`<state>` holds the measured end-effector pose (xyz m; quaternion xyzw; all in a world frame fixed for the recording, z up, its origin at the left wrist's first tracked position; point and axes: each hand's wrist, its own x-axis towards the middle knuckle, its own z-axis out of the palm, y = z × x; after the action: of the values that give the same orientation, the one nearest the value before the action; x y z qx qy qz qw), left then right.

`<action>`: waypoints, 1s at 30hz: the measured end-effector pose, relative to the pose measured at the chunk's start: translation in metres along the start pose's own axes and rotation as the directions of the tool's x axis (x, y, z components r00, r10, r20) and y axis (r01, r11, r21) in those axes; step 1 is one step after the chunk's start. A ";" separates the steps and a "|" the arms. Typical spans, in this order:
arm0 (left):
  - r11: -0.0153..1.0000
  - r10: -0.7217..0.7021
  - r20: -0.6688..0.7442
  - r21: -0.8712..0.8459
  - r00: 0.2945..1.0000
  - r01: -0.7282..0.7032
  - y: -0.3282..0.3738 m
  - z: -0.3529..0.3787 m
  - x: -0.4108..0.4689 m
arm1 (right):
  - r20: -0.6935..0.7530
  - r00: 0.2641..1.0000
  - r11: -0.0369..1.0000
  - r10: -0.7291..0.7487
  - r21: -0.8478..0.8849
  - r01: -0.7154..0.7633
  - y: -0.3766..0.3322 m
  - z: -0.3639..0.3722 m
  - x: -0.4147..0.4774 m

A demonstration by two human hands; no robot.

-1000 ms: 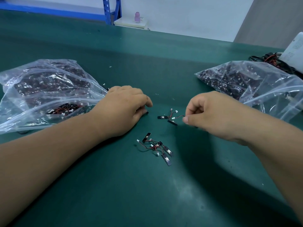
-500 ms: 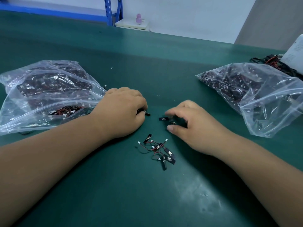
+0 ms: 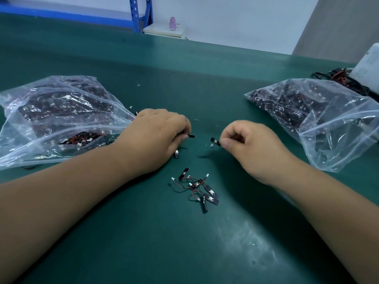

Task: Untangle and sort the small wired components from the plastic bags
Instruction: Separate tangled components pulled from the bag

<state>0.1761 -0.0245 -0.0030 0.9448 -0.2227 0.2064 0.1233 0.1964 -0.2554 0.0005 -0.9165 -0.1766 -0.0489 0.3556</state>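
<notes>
Two clear plastic bags full of small dark wired components lie on the green table, one at the left [image 3: 59, 111] and one at the right [image 3: 307, 107]. My left hand [image 3: 155, 136] rests palm down beside the left bag and grips a small black wired component [image 3: 191, 136] that sticks out from its fingertips; another piece [image 3: 176, 155] shows under its edge. My right hand [image 3: 252, 144] is raised a little and pinches a small black component [image 3: 215, 141] between thumb and forefinger. A small pile of loose wired components [image 3: 198, 187] lies just in front of both hands.
A tangle of black and red cables [image 3: 336, 76] and a white box [image 3: 367, 64] sit at the far right edge. A blue shelf frame [image 3: 141, 15] and a pink bottle [image 3: 172, 23] stand beyond the table [image 3: 184, 242]. Tiny white scraps dot the surface.
My right hand went down onto the components between the hands, then lifted and drew back to the right with one pinched. My left hand has barely moved.
</notes>
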 end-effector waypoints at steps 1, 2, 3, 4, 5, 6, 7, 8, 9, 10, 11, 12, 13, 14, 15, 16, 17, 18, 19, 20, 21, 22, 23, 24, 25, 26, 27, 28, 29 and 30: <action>1.000 0.017 -0.026 -0.008 0.999 -0.018 0.001 -0.001 0.000 | 0.000 0.997 0.973 0.079 0.216 -0.078 -0.003 -0.002 0.001; 0.999 0.032 -0.048 -0.014 0.998 -0.033 0.001 -0.002 0.000 | 0.044 0.986 0.875 0.159 0.457 -0.161 -0.006 -0.005 0.002; 0.999 0.043 -0.059 -0.020 0.997 -0.044 0.001 -0.002 0.000 | 0.139 0.969 0.697 0.206 0.674 -0.245 -0.008 -0.010 0.003; 0.998 0.051 -0.062 -0.027 0.997 -0.053 0.001 -0.003 0.000 | 0.263 0.943 0.465 0.202 0.822 -0.329 -0.008 -0.016 0.004; 0.998 0.058 -0.063 -0.035 0.996 -0.060 0.000 -0.002 0.001 | 0.373 0.915 0.235 0.153 0.886 -0.400 -0.009 -0.023 0.005; 0.997 0.062 -0.063 -0.045 0.996 -0.065 0.000 -0.002 0.001 | 0.440 0.894 0.044 0.085 0.895 -0.445 -0.009 -0.028 0.005; 0.996 0.064 -0.063 -0.054 0.996 -0.068 0.000 -0.001 0.001 | 0.468 0.883 -0.097 0.029 0.881 -0.464 -0.009 -0.031 0.005; 0.996 0.065 -0.062 -0.058 0.996 -0.069 -0.001 -0.001 0.001 | 0.479 0.878 -0.182 0.004 0.864 -0.470 -0.009 -0.032 0.005; 0.996 0.067 -0.059 -0.059 0.996 -0.070 -0.002 0.000 0.002 | 0.487 0.873 -0.221 0.013 0.853 -0.473 -0.008 -0.031 0.005; 0.995 0.070 -0.054 -0.062 0.996 -0.073 -0.002 0.001 0.002 | 0.502 0.864 -0.222 0.047 0.848 -0.481 -0.008 -0.029 0.005; 0.995 0.075 -0.050 -0.069 0.996 -0.078 -0.003 0.001 0.002 | 0.517 0.851 -0.198 0.096 0.848 -0.493 -0.008 -0.027 0.004; 0.994 0.077 -0.049 -0.077 0.996 -0.080 -0.003 0.001 0.002 | 0.528 0.836 -0.156 0.152 0.848 -0.507 -0.010 -0.024 0.004; 0.994 0.070 -0.049 -0.082 0.996 -0.074 -0.003 0.001 0.002 | 0.532 0.823 -0.107 0.200 0.846 -0.522 -0.012 -0.022 0.003; 0.995 0.056 -0.047 -0.080 0.997 -0.060 -0.004 0.001 0.003 | 0.531 0.814 -0.054 0.235 0.843 -0.535 -0.013 -0.020 0.002; 0.996 0.040 -0.044 -0.073 0.998 -0.043 -0.004 0.000 0.003 | 0.526 0.811 -0.002 0.257 0.839 -0.544 -0.013 -0.018 0.001; 0.997 0.027 -0.044 -0.068 0.999 -0.030 -0.003 0.000 0.003 | 0.520 0.809 0.051 0.275 0.832 -0.553 -0.014 -0.017 0.001; 0.997 0.023 -0.045 -0.068 0.999 -0.026 -0.003 0.001 0.004 | 0.518 0.804 0.095 0.291 0.821 -0.563 -0.014 -0.016 0.000; 0.997 0.024 -0.048 -0.070 0.999 -0.028 -0.003 0.000 0.003 | 0.520 0.799 0.131 0.302 0.807 -0.576 -0.014 -0.015 0.000; 0.997 0.027 -0.051 -0.071 0.998 -0.031 -0.002 0.000 0.003 | 0.523 0.796 0.154 0.304 0.798 -0.583 -0.013 -0.015 0.000; 0.997 0.028 -0.050 -0.071 0.998 -0.031 -0.002 0.000 0.003 | 0.521 0.801 0.182 0.295 0.793 -0.582 -0.014 -0.015 0.000; 0.997 0.025 -0.048 -0.072 0.999 -0.029 -0.002 -0.001 0.003 | 0.510 0.815 0.219 0.274 0.792 -0.570 -0.014 -0.015 0.000; 0.997 0.023 -0.043 -0.072 0.999 -0.026 -0.002 -0.001 0.002 | 0.491 0.834 0.267 0.252 0.793 -0.548 -0.014 -0.015 0.000; 0.997 0.022 -0.040 -0.072 0.999 -0.025 -0.002 -0.001 0.002 | 0.462 0.856 0.321 0.231 0.794 -0.516 -0.013 -0.014 -0.001; 0.997 0.023 -0.036 -0.070 0.999 -0.025 -0.001 0.000 0.002 | 0.431 0.875 0.376 0.220 0.790 -0.484 -0.013 -0.013 -0.001; 0.997 0.022 -0.032 -0.069 0.999 -0.025 -0.001 0.000 0.002 | 0.405 0.889 0.423 0.215 0.782 -0.458 -0.012 -0.011 -0.002; 0.997 0.021 -0.031 -0.070 0.999 -0.023 -0.002 -0.001 0.002 | 0.385 0.897 0.456 0.218 0.772 -0.443 -0.013 -0.010 -0.003; 0.997 0.019 -0.035 -0.073 0.999 -0.022 -0.002 0.000 0.002 | 0.370 0.901 0.475 0.225 0.766 -0.433 -0.014 -0.008 -0.004; 0.997 0.019 -0.043 -0.077 0.999 -0.022 -0.002 0.000 0.002 | 0.363 0.902 0.490 0.235 0.757 -0.432 -0.015 -0.008 -0.004; 0.996 0.020 -0.053 -0.080 0.998 -0.025 -0.002 0.000 0.001 | 0.360 0.902 0.502 0.240 0.749 -0.432 -0.016 -0.007 -0.005; 0.996 0.023 -0.060 -0.082 0.998 -0.028 -0.002 0.001 0.001 | 0.355 0.903 0.512 0.243 0.744 -0.430 -0.017 -0.007 -0.005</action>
<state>0.1787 -0.0232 -0.0036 0.9295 -0.2392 0.2265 0.1661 0.1856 -0.2502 0.0151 -0.6693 -0.0326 0.2016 0.7143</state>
